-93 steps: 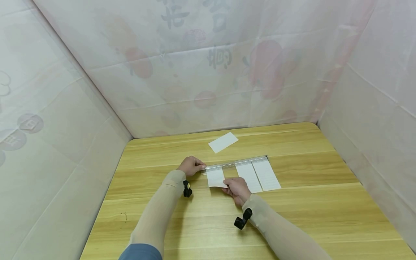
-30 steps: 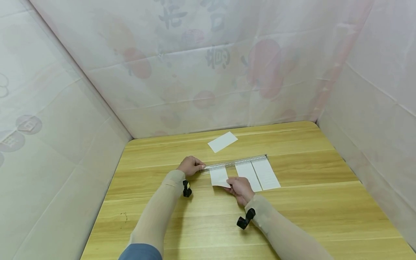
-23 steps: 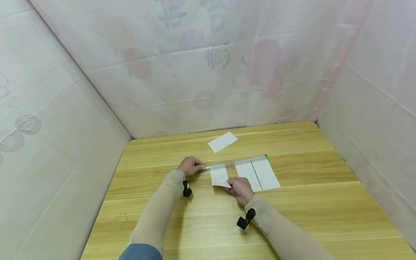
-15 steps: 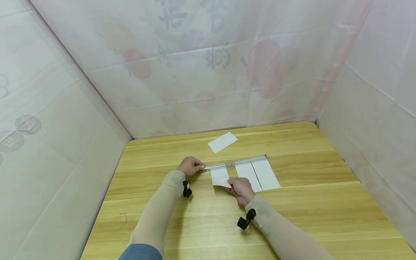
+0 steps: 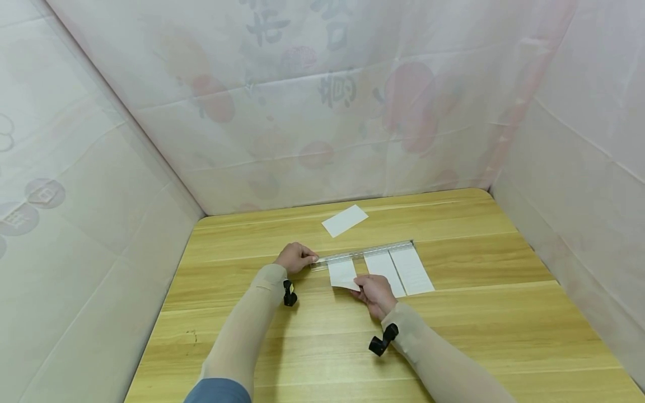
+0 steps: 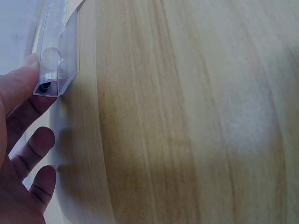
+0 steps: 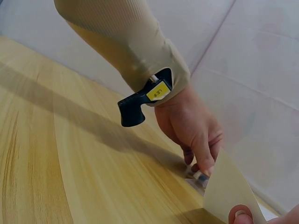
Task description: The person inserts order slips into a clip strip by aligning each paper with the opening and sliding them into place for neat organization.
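A long clear plastic strip (image 5: pixel 373 249) lies across the table. My left hand (image 5: pixel 296 257) pinches its left end between thumb and fingers; in the left wrist view the strip's hollow end (image 6: pixel 49 70) shows, with the other fingers free of it. Below the strip, my right hand (image 5: pixel 374 292) pinches the lower right corner of a white paper card (image 5: pixel 342 273), which bends a little and has its top edge at the strip. To its right, two more white cards (image 5: pixel 384 270) hang from the strip side by side. A gap separates them from the held card.
One loose white card (image 5: pixel 345 220) lies behind the strip on the wooden table (image 5: pixel 242 347). Pale printed cloth walls (image 5: pixel 312 112) stand along the table's back and both sides. A black camera mount (image 5: pixel 384 340) sits on my right wrist.
My right hand has moved slightly right, sliding the pinched card along the strip towards the two other cards. The left hand keeps its grip on the strip's end.
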